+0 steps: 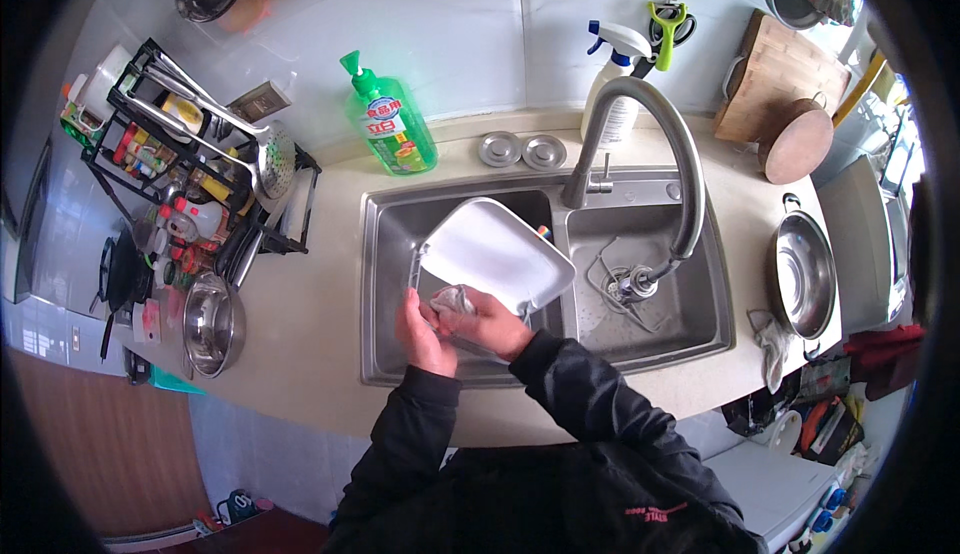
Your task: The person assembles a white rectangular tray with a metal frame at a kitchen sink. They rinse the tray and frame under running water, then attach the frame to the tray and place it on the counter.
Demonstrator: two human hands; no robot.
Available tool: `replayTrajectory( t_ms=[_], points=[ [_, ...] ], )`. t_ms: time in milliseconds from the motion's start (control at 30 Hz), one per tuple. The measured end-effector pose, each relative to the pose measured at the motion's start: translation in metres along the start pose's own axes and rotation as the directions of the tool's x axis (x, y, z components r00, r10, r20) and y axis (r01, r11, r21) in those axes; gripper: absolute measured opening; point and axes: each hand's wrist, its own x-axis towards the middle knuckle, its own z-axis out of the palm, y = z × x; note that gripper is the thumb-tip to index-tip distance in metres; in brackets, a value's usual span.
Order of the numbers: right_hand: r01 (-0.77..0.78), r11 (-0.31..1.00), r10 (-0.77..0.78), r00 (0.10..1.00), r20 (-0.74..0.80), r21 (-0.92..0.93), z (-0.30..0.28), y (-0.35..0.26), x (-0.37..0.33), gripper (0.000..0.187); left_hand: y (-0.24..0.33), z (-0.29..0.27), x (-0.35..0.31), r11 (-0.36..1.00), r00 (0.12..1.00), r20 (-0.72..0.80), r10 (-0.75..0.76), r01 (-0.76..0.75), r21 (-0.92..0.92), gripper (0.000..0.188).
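Observation:
A white rectangular plastic tray (500, 254) is tilted over the left basin of the steel sink. At its near left corner, my left hand (428, 342) closes on the edge; the fingertips are partly hidden. A crumpled greyish-white cloth (455, 300) is bunched in my right hand (490, 325), close beside the left hand and against the near side of the tray. The tray hides much of the left basin (385, 224), with a small colourful thing partly visible behind it.
A curved faucet (690, 194) reaches over the right basin (690, 314). Green soap bottle (395, 124) and spray bottle (612, 84) stand behind the sink. At left are a utensil rack (150, 174) and steel bowl (213, 326); at right, a steel pan (803, 274) and a rag (770, 344).

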Motion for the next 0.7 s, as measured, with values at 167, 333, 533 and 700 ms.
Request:
replayTrajectory(
  t_ms=[167,333,533,700],
  points=[
    [0.151,0.956,-0.170,0.984,-0.054,-0.252,0.010,-0.001,-0.028,0.037,0.003,-0.001,0.008,0.993,0.999,0.010,-0.048,0.049,-0.108,0.042],
    [0.021,0.840,-0.002,0.999,0.037,-0.541,-0.018,0.005,-0.067,0.037,0.016,-0.022,0.034,0.969,0.992,0.001,-0.125,0.123,-0.213,0.043],
    [0.182,0.523,-0.244,0.968,0.058,-0.833,-0.032,0.023,-0.079,0.045,0.013,-0.033,0.055,0.945,0.974,0.111,-0.198,0.220,-0.243,0.042],
    [0.209,0.613,-0.330,0.944,-0.006,-0.762,-0.014,0.020,-0.058,0.052,-0.020,-0.022,0.025,0.944,0.947,0.150,-0.283,0.303,-0.131,0.039]
  ],
)
